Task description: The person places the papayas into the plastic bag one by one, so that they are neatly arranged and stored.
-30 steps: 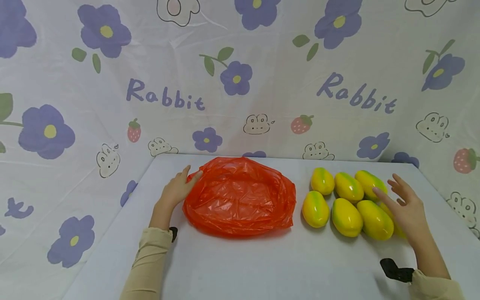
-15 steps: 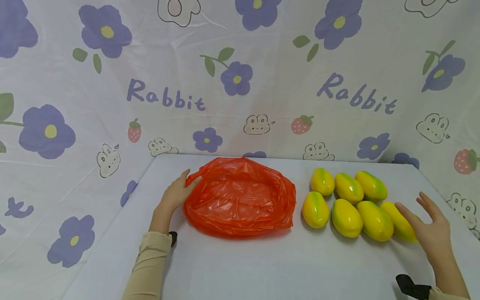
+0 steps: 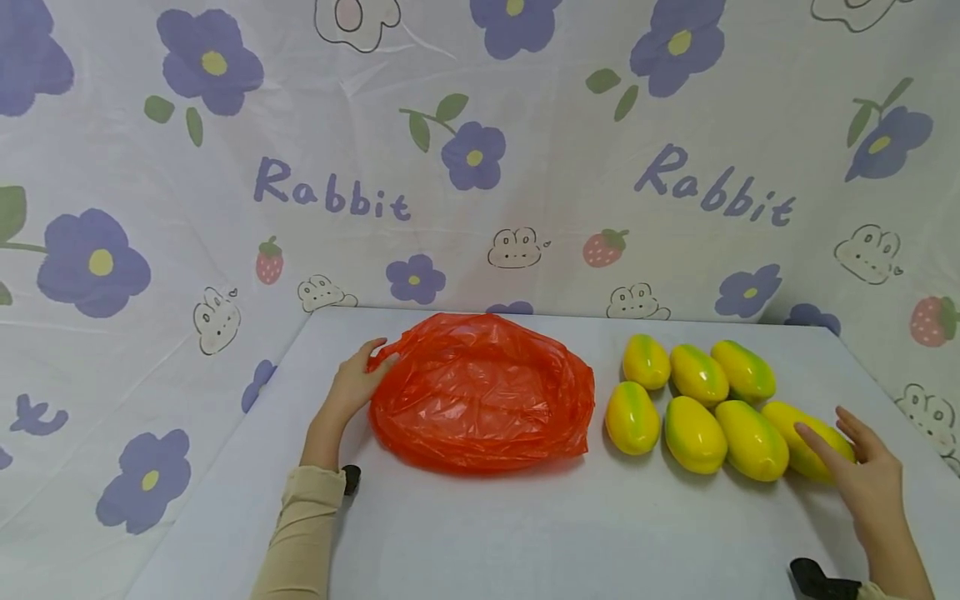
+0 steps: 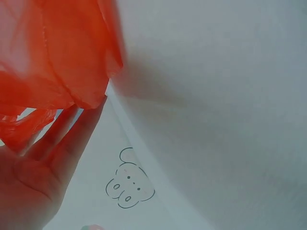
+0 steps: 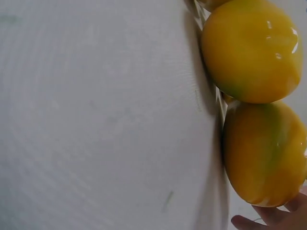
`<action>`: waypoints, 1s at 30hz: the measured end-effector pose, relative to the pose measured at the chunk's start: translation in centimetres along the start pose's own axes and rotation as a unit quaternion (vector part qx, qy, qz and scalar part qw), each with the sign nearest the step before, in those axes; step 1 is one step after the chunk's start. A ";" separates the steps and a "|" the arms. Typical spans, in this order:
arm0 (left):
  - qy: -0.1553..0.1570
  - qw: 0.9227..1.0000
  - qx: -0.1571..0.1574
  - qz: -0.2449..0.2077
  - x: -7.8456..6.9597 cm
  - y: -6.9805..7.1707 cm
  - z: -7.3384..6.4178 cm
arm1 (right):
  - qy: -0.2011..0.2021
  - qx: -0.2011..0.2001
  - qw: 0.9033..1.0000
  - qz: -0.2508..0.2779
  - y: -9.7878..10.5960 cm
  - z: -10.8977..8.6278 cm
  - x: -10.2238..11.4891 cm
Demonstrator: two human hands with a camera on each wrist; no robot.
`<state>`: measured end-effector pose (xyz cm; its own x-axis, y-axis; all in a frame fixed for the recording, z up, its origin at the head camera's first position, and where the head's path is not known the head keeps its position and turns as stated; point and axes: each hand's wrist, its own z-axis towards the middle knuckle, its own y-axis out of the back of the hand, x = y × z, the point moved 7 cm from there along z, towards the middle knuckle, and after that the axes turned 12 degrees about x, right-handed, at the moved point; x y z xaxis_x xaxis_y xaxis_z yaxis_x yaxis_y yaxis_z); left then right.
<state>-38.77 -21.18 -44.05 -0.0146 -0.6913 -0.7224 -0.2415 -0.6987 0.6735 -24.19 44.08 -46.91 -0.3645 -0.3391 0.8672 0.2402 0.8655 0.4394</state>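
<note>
A red plastic bag [image 3: 480, 400] lies with its wide mouth spread on the white table. My left hand [image 3: 355, 386] grips its left edge, thumb over the rim and fingers behind; in the left wrist view, red film [image 4: 72, 57] covers the fingertips of that hand [image 4: 38, 177]. To the bag's right, several glossy yellow mangoes [image 3: 694, 435] with green streaks lie in two rows. My right hand [image 3: 870, 475] is at the outer end of the rightmost mango [image 3: 806, 442], thumb and fingers spread around that end. Its fingers [image 5: 273, 216] show just below a mango [image 5: 266, 153] in the right wrist view.
A white cloth backdrop [image 3: 525, 200] with purple flowers, rabbits and lettering hangs behind the table [image 3: 525, 533]. Black wrist mounts [image 3: 821, 581] sit near both forearms. The mangoes lie close together, some side by side.
My right hand has moved right and toward me, from over the mangoes to the end of the rightmost one, which now shows more. My left hand has closed in on the bag's edge.
</note>
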 end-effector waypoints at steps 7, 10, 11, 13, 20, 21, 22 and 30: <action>-0.012 0.999 -0.003 -0.037 0.1 0.2 -0.3 | -0.035 0.005 0.999 0.001 -0.2 0.1 -0.7; -0.013 0.998 -0.001 -0.055 0.2 0.2 -0.4 | -0.037 0.003 0.999 0.006 -0.2 0.2 -0.8; -0.013 0.998 -0.001 -0.056 0.3 0.2 -0.3 | -0.037 0.004 0.999 0.007 -0.2 0.3 -0.9; -0.013 0.998 0.000 -0.058 0.4 0.2 -0.3 | -0.037 0.003 0.999 0.011 -0.3 0.3 -1.0; -0.022 0.998 -0.007 -0.055 0.3 0.2 -0.4 | -0.030 0.003 0.999 0.029 -0.5 0.3 -1.1; -0.021 0.998 -0.008 -0.057 0.3 0.3 -0.5 | -0.030 0.003 0.999 0.030 -0.5 0.3 -1.1; -0.021 0.998 -0.008 -0.059 0.2 0.3 -0.5 | -0.030 0.004 0.999 0.032 -0.5 0.3 -1.2; -0.024 0.998 -0.004 -0.060 0.1 0.2 -0.8 | -0.036 -0.013 0.998 0.046 -0.3 0.6 -1.5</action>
<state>-38.09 -21.54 -43.83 -0.0320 -0.5931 -0.8045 -0.2358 -0.7777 0.5828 -24.20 44.57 -48.50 -0.4031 -0.2303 0.8857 0.2989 0.8816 0.3653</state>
